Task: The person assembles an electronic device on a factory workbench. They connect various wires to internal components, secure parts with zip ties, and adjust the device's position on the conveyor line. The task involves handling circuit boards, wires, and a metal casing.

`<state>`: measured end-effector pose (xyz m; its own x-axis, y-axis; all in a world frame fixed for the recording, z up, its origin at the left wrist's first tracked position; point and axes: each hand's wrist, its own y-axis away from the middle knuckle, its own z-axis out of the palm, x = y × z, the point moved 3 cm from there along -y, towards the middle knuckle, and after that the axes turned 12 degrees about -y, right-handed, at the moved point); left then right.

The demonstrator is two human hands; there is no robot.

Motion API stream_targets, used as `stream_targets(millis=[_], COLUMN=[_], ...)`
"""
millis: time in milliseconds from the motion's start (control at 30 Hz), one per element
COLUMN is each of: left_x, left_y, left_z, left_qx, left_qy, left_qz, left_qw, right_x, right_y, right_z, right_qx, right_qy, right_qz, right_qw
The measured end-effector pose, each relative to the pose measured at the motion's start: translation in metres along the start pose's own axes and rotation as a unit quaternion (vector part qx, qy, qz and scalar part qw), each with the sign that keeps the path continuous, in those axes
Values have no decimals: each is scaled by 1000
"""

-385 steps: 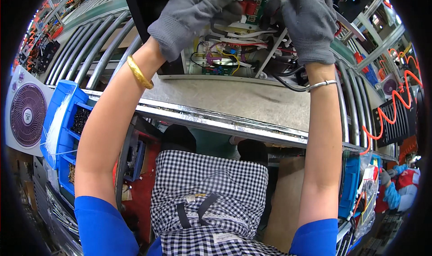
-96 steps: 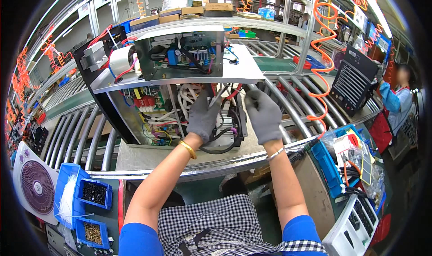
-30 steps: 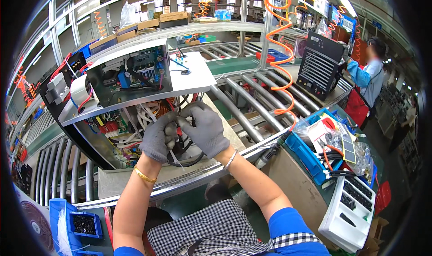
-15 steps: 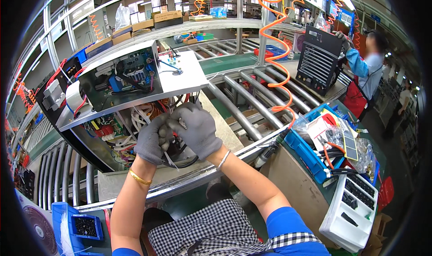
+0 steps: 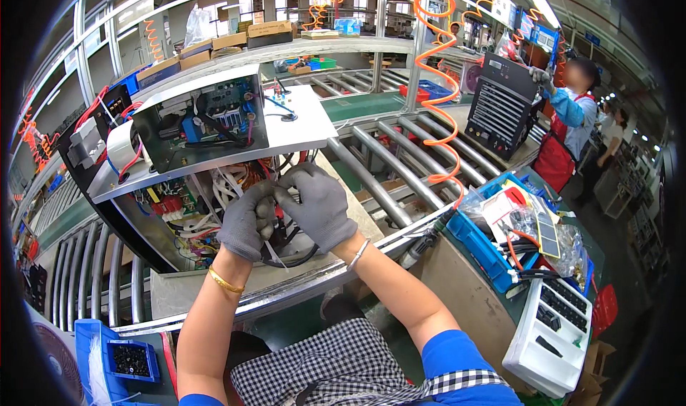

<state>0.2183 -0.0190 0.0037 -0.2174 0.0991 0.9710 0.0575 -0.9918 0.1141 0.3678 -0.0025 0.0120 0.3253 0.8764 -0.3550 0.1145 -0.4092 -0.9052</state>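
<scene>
Both of my gloved hands meet at the open side of a metal-cased electrical unit [image 5: 207, 149], in front of its wiring. My left hand [image 5: 245, 222] is closed, its fingers curled. From under them a thin white cable tie [image 5: 275, 253] sticks out and downward. My right hand [image 5: 318, 209] is closed in a pinch against the left fingertips; whatever lies between its fingers is hidden. Behind and left of the hands run white wires [image 5: 196, 227] and a green circuit board with red parts. A black cable [image 5: 304, 256] curves below my right hand.
Roller conveyor [image 5: 386, 170] extends to the right and behind. An orange coiled hose [image 5: 446, 120] hangs there. Right of me are a blue bin [image 5: 480, 245] of parts and a white tray [image 5: 529, 356]. Small blue bins [image 5: 153, 363] stand lower left. A co-worker [image 5: 572, 113] handles a black unit [image 5: 500, 106].
My view has shifted slightly. Both hands stay together at the wiring, with only small finger movement. The co-worker has turned and leaned closer to the black unit.
</scene>
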Motion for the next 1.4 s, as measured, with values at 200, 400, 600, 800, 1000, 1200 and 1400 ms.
stream_targets(millis=[200,400,600,800,1000,1200,1400], left_x=[-3,2,-9,-21,-26,-12,-10], left_y=[-3,11,4,-10,-19,1,1], left_z=[-5,-6,0,5,7,10,5], left_qx=[-10,30,51,81,104,102,61], left_qy=[-13,-191,-155,-55,-41,-59,-82], left_qz=[-5,74,118,115,133,118,99], left_qw=[1000,978,980,989,985,986,990], right_x=[1,3,11,13,22,0,0], right_y=[-3,-2,1,3,8,24,30], right_z=[0,-2,-1,0,18,11,13], right_qx=[-49,-86,-92,-96,-42,-30,-32], right_qy=[22,14,-94,-211,-435,-542,-562], right_qz=[24,6,6,24,225,394,406], right_qw=[998,996,991,972,871,742,720])
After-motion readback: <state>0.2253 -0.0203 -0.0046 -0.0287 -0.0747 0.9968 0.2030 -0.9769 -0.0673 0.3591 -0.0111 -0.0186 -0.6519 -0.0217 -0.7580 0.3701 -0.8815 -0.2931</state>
